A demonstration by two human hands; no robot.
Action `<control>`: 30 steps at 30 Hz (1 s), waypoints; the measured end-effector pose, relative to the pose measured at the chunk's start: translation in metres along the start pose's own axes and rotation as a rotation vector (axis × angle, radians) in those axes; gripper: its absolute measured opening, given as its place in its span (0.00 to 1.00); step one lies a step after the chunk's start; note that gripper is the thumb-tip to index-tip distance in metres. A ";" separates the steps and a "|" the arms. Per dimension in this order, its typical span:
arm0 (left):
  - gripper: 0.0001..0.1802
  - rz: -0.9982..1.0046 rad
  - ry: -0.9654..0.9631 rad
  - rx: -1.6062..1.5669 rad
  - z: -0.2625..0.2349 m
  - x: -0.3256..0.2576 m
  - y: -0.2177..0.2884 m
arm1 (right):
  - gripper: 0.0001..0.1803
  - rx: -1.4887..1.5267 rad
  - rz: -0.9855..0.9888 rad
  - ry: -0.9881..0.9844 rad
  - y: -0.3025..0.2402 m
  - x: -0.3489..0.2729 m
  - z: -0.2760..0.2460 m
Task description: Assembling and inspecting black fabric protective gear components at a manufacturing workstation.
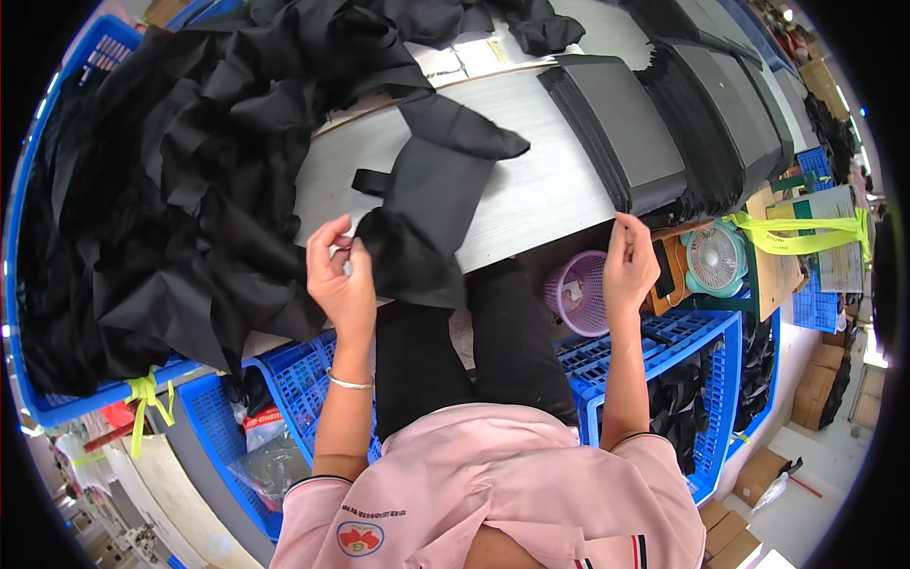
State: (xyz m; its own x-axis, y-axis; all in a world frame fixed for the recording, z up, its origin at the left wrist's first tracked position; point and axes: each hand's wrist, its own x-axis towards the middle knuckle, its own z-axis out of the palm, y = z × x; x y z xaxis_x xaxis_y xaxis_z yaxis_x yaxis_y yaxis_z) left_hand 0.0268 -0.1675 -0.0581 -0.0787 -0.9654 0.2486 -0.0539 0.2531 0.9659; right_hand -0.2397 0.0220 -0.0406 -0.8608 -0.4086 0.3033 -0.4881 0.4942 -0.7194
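Observation:
My left hand is beside a black fabric piece with a short strap loop, lying on the pale table. Its fingers are loosely curled, thumb apart from them, and nothing shows between them. The fabric's lower part hangs over the table's front edge above my lap. My right hand is raised at the front edge, just below the near corner of a stack of dark grey panels. Its fingers and thumb are drawn together, with nothing visible between them.
A large heap of black fabric fills the left side. Another stack of dark panels stands at the right. Below the table are a purple basket, a small teal fan and blue crates. A yellow-green strip hangs at right.

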 end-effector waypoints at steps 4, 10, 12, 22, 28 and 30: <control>0.29 0.099 -0.119 0.060 0.015 -0.011 0.012 | 0.14 0.306 -0.355 -0.340 -0.045 -0.037 0.007; 0.30 -0.037 -0.207 0.077 0.031 -0.019 0.016 | 0.21 0.176 -0.614 -0.334 -0.070 -0.051 0.028; 0.28 0.096 -0.269 0.162 0.033 -0.021 0.012 | 0.21 0.042 -0.742 -0.322 -0.069 -0.049 0.030; 0.23 0.285 -0.186 0.121 0.027 -0.013 0.020 | 0.11 0.124 -0.336 -0.132 -0.048 -0.034 0.040; 0.21 0.306 -0.196 0.178 0.035 -0.003 0.009 | 0.18 0.230 -0.123 -0.485 -0.044 -0.002 0.032; 0.17 0.155 -0.138 0.133 0.028 -0.002 0.011 | 0.24 0.443 -0.130 -0.455 -0.037 0.017 0.023</control>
State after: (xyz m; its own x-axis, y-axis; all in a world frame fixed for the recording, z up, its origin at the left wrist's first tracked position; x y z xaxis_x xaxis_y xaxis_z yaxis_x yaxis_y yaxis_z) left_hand -0.0017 -0.1613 -0.0497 -0.2306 -0.8991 0.3721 -0.1603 0.4123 0.8968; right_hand -0.2332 -0.0207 -0.0233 -0.6044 -0.7761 0.1800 -0.3942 0.0950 -0.9141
